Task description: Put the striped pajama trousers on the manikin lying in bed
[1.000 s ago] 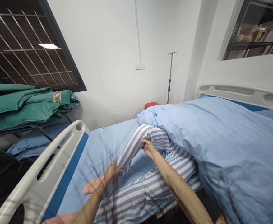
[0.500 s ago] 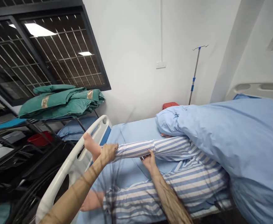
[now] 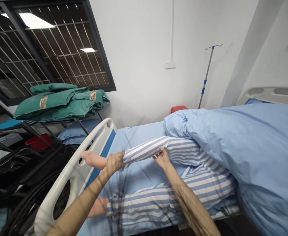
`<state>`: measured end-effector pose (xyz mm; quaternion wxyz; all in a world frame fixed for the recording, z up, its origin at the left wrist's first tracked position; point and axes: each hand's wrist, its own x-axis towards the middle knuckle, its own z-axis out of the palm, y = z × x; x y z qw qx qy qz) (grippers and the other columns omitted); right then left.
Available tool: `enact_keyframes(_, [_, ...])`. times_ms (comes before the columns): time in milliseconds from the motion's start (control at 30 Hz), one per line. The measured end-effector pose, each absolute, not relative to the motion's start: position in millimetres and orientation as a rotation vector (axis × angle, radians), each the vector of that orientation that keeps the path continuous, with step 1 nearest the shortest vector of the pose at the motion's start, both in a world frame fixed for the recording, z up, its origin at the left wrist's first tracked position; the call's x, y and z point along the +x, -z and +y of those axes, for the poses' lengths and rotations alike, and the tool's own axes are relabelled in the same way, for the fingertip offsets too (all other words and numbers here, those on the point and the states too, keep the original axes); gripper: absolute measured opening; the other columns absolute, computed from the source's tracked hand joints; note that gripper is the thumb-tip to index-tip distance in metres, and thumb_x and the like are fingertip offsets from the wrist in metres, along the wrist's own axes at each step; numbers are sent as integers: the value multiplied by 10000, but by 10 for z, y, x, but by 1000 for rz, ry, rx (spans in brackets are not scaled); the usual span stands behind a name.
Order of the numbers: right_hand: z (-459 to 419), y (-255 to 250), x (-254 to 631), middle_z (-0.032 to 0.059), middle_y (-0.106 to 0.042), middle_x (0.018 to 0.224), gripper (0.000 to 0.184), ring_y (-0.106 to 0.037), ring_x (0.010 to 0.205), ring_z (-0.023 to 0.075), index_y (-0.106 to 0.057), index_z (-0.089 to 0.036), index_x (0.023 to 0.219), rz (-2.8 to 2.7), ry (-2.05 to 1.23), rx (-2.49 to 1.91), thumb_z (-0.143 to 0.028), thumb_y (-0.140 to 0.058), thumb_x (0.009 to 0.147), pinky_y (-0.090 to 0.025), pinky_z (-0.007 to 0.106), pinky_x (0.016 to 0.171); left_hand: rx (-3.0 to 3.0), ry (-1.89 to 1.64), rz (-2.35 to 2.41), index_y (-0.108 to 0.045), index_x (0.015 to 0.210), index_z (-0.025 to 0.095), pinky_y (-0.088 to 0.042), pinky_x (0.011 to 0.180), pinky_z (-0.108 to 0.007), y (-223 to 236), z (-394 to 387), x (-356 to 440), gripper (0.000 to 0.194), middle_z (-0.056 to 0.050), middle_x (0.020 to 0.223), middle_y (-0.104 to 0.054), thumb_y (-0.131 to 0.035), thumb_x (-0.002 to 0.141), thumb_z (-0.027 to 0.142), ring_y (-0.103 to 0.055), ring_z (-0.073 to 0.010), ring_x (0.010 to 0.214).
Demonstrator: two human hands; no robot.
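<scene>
A lying figure, person or manikin, wears blue-and-white striped trousers; the far leg is lifted off the sheet with its knee slightly bent. My left hand wraps round that leg at the ankle, just above the bare foot. Under the knee, my right hand cups the leg from below, thumb up along its near side and fingers partly hidden beneath. The near leg lies straight on the light blue sheet. A blue quilt covers the figure from the hips up.
The white footboard rises at the left beside the feet. Behind it, green folded bedding lies on a rack, with a red basin below. A drip stand and a red container are by the wall.
The far leg's knee has risen and bent a little more, with my right hand moving up under it. The foot has tipped toward the footboard. The view has shifted slightly.
</scene>
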<state>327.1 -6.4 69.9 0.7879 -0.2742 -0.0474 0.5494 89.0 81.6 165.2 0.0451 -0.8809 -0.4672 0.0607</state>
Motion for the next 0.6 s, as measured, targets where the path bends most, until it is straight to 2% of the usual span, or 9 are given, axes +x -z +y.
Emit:
enact_keyframes(167, [-126, -1132, 3828, -37, -593, 633, 223, -517, 651, 148, -547, -222, 683, -195, -1126, -688, -258, -706, 530, -423, 304, 633, -2762, -78, -1437, -476, 1078, 198, -409, 828, -374, -1196, 619, 1312, 375, -125, 1074, -664, -516, 713, 274, -616, -297, 1002])
enact_keyframes(367, [-101, -1340, 4205, -18, -637, 647, 267, -534, 646, 149, -617, -195, 745, -255, -1002, -720, -217, -712, 496, -393, 265, 591, -2868, 219, -1729, -435, 1066, 230, -425, 775, -357, -543, 359, 2015, 373, -137, 1035, -653, -518, 725, 354, -612, -306, 1014])
enact_keyframes(467, [-65, -1322, 4218, -25, -626, 615, 249, -540, 634, 153, -623, -197, 738, -288, -979, -737, -213, -696, 501, -381, 262, 566, -2870, 257, -1790, -425, 1095, 227, -428, 769, -359, -438, 351, 2111, 390, -138, 1041, -646, -510, 739, 361, -607, -309, 1016])
enact_keyframes(600, [-71, -1307, 4200, -23, -626, 612, 260, -532, 632, 154, -620, -187, 759, -266, -996, -752, -241, -693, 515, -359, 265, 554, -2891, 171, -1707, -449, 1064, 231, -430, 773, -376, -561, 397, 2029, 366, -119, 965, -670, -531, 730, 355, -617, -325, 978])
